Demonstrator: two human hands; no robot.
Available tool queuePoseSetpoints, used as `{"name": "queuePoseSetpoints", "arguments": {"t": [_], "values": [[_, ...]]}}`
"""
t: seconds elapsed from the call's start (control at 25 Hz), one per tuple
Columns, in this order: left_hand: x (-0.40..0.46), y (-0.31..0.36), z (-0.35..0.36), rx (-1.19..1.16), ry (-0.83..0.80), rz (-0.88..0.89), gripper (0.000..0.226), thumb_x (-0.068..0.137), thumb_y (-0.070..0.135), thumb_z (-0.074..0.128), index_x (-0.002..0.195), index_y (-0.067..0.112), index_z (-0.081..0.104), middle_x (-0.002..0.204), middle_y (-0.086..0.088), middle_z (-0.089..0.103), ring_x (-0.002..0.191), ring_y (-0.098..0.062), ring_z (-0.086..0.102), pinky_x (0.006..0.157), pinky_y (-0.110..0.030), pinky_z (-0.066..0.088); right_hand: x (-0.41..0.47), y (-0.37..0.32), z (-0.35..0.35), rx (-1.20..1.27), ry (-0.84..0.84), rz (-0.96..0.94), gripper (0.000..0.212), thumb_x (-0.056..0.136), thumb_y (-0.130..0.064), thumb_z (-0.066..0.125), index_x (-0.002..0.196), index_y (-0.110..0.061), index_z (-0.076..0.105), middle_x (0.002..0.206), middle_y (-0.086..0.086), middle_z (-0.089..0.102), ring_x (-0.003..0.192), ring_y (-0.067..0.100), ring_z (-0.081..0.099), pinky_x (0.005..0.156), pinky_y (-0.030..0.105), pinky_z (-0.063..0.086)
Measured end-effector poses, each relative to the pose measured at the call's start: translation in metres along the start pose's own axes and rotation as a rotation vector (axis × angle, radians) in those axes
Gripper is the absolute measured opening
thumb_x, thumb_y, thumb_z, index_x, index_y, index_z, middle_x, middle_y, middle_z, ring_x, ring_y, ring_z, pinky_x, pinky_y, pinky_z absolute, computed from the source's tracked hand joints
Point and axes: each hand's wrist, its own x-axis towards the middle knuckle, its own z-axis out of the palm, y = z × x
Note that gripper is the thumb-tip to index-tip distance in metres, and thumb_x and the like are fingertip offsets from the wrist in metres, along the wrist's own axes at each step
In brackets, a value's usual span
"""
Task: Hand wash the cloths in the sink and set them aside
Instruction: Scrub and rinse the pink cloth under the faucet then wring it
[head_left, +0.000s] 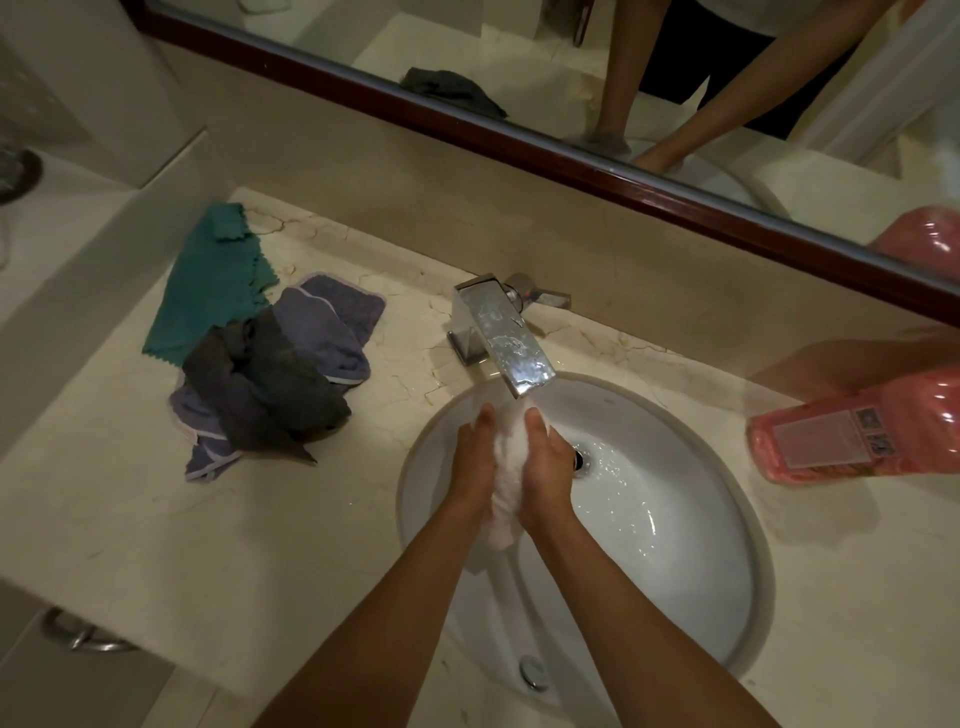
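Bare table (156, 530) front-left of sink (675, 597); cloth heap (270, 374) left, faucet (511, 343) overhead, pink bottle (852, 431) right.

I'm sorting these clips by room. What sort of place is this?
Most likely a bathroom: an oval sink set into a marble counter, a chrome faucet, and a framed wall mirror behind.
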Motion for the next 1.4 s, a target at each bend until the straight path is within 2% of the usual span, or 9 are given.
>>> {"name": "queuePoseSetpoints", "arguments": {"t": [0.16, 0.28, 0.44, 0.64, 0.8, 1.04, 1.12, 1.24, 1.4], "values": [[-0.001, -0.002, -0.003, -0.094, -0.101, -0.149, 0.071, 0.097, 0.069, 0.036, 0.144, 0.017, 0.051, 0.136, -0.019, 0.059, 0.119, -0.031, 0.059, 0.099, -0.044, 0.046, 0.005, -0.007, 0.006, -0.012, -0.031, 0.128, 0.038, 0.099, -0.045, 0.056, 0.086, -0.01, 0.066, 0.085, 0.014, 0.068, 0.082, 0.028, 0.068, 0.081, 0.04, 0.056], [-0.001, 0.002, -0.004, -0.149, -0.144, -0.262, 0.062, 0.097, 0.066, 0.042, 0.115, 0.013, 0.068, 0.119, -0.019, 0.068, 0.117, -0.035, 0.061, 0.106, -0.049, 0.044, 0.012, -0.014, 0.009, 0.054, -0.089, 0.261, 0.059, 0.099, -0.059, 0.043, 0.114, -0.007, 0.068, 0.106, 0.017, 0.072, 0.101, 0.032, 0.069, 0.096, 0.045, 0.054], [0.005, -0.018, -0.002, -0.18, -0.127, -0.063, 0.04, 0.098, 0.039, 0.06, 0.13, 0.016, 0.06, 0.119, -0.008, 0.071, 0.107, -0.025, 0.07, 0.086, -0.038, 0.059, 0.023, -0.008, 0.001, -0.006, -0.156, 0.2, 0.045, 0.101, -0.044, 0.042, 0.086, -0.013, 0.072, 0.077, 0.007, 0.074, 0.072, 0.02, 0.073, 0.062, 0.027, 0.057], [0.009, -0.038, -0.002, -0.222, 0.092, 0.188, 0.024, 0.093, 0.007, 0.066, 0.1, 0.029, 0.073, 0.09, 0.012, 0.077, 0.087, -0.01, 0.072, 0.069, -0.015, 0.053, 0.026, 0.018, -0.026, -0.068, -0.126, 0.076, 0.025, 0.103, -0.036, 0.045, 0.099, -0.02, 0.065, 0.106, 0.0, 0.067, 0.102, 0.017, 0.063, 0.087, 0.035, 0.052], [0.002, -0.047, 0.005, -0.237, 0.071, 0.268, 0.032, 0.098, 0.019, 0.059, 0.124, 0.036, 0.066, 0.117, 0.011, 0.072, 0.104, -0.007, 0.07, 0.078, -0.021, 0.057, 0.019, 0.036, -0.038, 0.199, -0.31, 0.384, 0.051, 0.097, -0.062, 0.044, 0.109, -0.025, 0.076, 0.112, 0.004, 0.075, 0.106, 0.024, 0.07, 0.092, 0.042, 0.053], [0.002, -0.053, -0.001, -0.04, -0.054, 0.314, 0.057, 0.101, 0.0, 0.044, 0.153, 0.024, 0.039, 0.14, 0.0, 0.054, 0.113, -0.008, 0.059, 0.078, -0.007, 0.05, 0.028, 0.024, -0.022, 0.283, -0.25, 0.208, 0.039, 0.1, -0.042, 0.055, 0.126, -0.016, 0.07, 0.124, 0.013, 0.07, 0.114, 0.029, 0.067, 0.104, 0.046, 0.05], [0.0, -0.055, -0.008, -0.047, -0.045, 0.334, 0.044, 0.103, 0.005, 0.046, 0.145, 0.021, 0.051, 0.127, -0.001, 0.064, 0.103, -0.003, 0.065, 0.08, -0.013, 0.052, 0.034, 0.021, -0.019, 0.201, -0.234, 0.123, 0.043, 0.1, -0.032, 0.059, 0.141, -0.018, 0.057, 0.133, 0.013, 0.064, 0.121, 0.031, 0.063, 0.107, 0.049, 0.048], [0.003, -0.048, -0.013, -0.026, 0.178, 0.394, 0.02, 0.101, 0.023, 0.051, 0.105, 0.027, 0.07, 0.094, 0.013, 0.073, 0.084, 0.002, 0.065, 0.079, -0.032, 0.052, 0.038, 0.022, -0.015, 0.14, -0.215, 0.031, 0.026, 0.097, -0.024, 0.064, 0.12, -0.015, 0.071, 0.119, 0.01, 0.072, 0.11, 0.028, 0.068, 0.104, 0.049, 0.05], [0.009, -0.03, -0.004, -0.249, 0.104, 0.33, 0.043, 0.099, 0.039, 0.051, 0.137, 0.019, 0.055, 0.127, -0.002, 0.066, 0.115, -0.017, 0.064, 0.097, -0.038, 0.052, 0.04, 0.021, -0.012, 0.103, -0.191, -0.065, 0.018, 0.097, -0.019, 0.063, 0.084, -0.02, 0.075, 0.084, 0.0, 0.076, 0.084, 0.018, 0.07, 0.08, 0.034, 0.058]]}}
